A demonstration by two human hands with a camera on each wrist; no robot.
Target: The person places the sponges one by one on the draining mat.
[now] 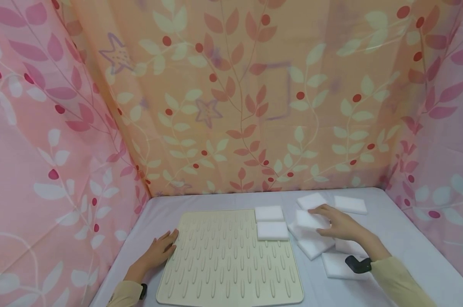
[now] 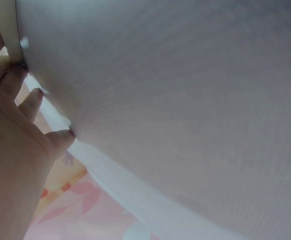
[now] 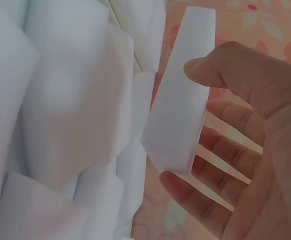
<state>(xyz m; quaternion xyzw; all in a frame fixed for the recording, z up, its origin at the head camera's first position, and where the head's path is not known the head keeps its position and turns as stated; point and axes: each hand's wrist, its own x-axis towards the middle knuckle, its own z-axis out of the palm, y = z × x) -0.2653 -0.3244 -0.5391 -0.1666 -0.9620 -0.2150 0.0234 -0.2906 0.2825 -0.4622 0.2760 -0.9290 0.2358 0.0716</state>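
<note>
My left hand point(image 1: 159, 250) rests at the left edge of a cream ribbed mat point(image 1: 225, 260), fingers extended. In the left wrist view, the fingertips point(image 2: 61, 136) meet the white cloth, and a strip of the mat point(image 2: 6, 25) shows at the upper left. My right hand point(image 1: 342, 226) grips a white sponge block point(image 3: 179, 100) between thumb and fingers, above a loose heap of similar sponges point(image 1: 315, 248). Two white sponges, a far one point(image 1: 269, 213) and a nearer one point(image 1: 273, 230), lie one behind the other at the mat's far right corner.
More sponges lie right of the mat: one point(image 1: 350, 204) at the back, one point(image 1: 311, 200) behind the heap and one point(image 1: 339, 266) in front, partly under the right wrist. White cloth point(image 1: 400, 230) covers the table. Floral curtains point(image 1: 231, 98) enclose the back and both sides.
</note>
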